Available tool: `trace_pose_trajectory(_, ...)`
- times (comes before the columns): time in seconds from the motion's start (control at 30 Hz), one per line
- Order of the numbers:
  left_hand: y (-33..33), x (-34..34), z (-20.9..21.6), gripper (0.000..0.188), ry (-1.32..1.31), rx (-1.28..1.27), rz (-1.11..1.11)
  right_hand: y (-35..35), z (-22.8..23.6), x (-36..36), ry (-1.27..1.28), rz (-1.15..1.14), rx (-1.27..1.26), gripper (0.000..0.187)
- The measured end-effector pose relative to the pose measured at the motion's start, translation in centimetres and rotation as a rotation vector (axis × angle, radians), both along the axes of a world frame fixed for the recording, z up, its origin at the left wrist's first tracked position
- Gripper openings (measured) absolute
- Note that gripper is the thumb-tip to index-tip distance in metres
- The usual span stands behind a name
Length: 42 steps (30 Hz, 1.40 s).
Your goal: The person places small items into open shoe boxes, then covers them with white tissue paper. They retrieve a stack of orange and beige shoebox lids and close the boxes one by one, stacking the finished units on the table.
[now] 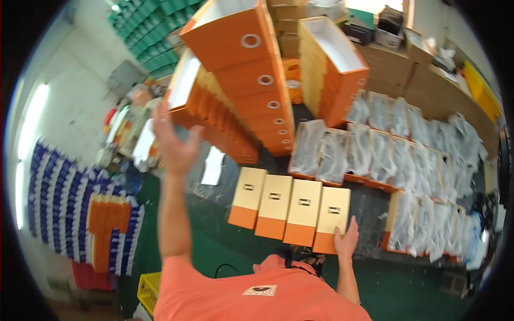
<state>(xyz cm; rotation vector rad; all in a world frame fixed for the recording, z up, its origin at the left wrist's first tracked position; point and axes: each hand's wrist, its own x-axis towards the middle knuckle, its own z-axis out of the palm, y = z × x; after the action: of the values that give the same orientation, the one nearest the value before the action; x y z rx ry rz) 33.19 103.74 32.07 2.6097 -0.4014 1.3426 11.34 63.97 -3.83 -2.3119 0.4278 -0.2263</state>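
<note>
My left hand [175, 144] is raised on the left, its fingers apart. Its fingertips overlap the near corner of a tall stack of nested orange boxes [214, 128], with a white interior at the top; whether they touch it I cannot tell. My right hand [347, 238] holds nothing; it lies with fingers stretched against the right side of a cream and orange carton [333, 216]. That carton is the rightmost of several alike, including a neighbouring carton [301, 211], standing side by side along the table's near edge, each with a small dark print.
A taller orange box stack [251, 64] rises behind, another orange stack [334, 75] to its right. Open boxes with grey-wrapped contents [369, 155] fill the table's right side. A white sheet [213, 166] lies left of the cartons. Blue-and-white stacked boxes [64, 208] stand far left; a yellow crate [150, 289] sits below.
</note>
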Motion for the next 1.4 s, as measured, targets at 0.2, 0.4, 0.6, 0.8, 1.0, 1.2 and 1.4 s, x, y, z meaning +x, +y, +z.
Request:
trace_pose_trajectory(0.2, 14.0, 6.2, 8.6, 0.028, 0.839, -0.338, -0.271, -0.4, 2.7, 0.2, -0.241, -0.025, 0.121, 0.053)
trace_pose_trajectory(0.4, 4.5, -10.2, 12.9, 0.040, -0.173, -1.148, -0.677, -0.6, 11.8, -0.9, -0.158, 0.209, 0.778, 0.034)
trace_pose_trajectory(0.6, -25.1, -17.9, -0.2, 0.045, 0.200, 0.041, -1.379, -7.7, 21.2, -3.5, -0.522, 0.655, 1.274, 0.064)
trace_pose_trajectory(0.8, -48.4, -25.8, -16.2, 0.038, 0.867, 0.042, -1.745, -21.8, 11.1, -18.9, -0.492, 0.180, 1.738, 0.091)
trace_pose_trajectory(1.0, -56.6, -21.4, -37.0, 0.075, 1.227, -0.357, -0.557, -28.5, 5.7, -24.5, -0.453, -0.506, 1.421, 0.087)
trace_pose_trajectory(1.2, -53.6, -22.7, -40.2, 0.094, 1.564, -0.287, -0.500, -29.7, 4.0, -24.8, -0.297, -0.522, 0.965, 0.097)
trace_pose_trajectory(1.4, -52.4, -19.0, -37.2, 0.082, 0.893, 0.566, -0.809, -25.1, 0.4, -25.8, -0.090, -0.429, 0.298, 0.108)
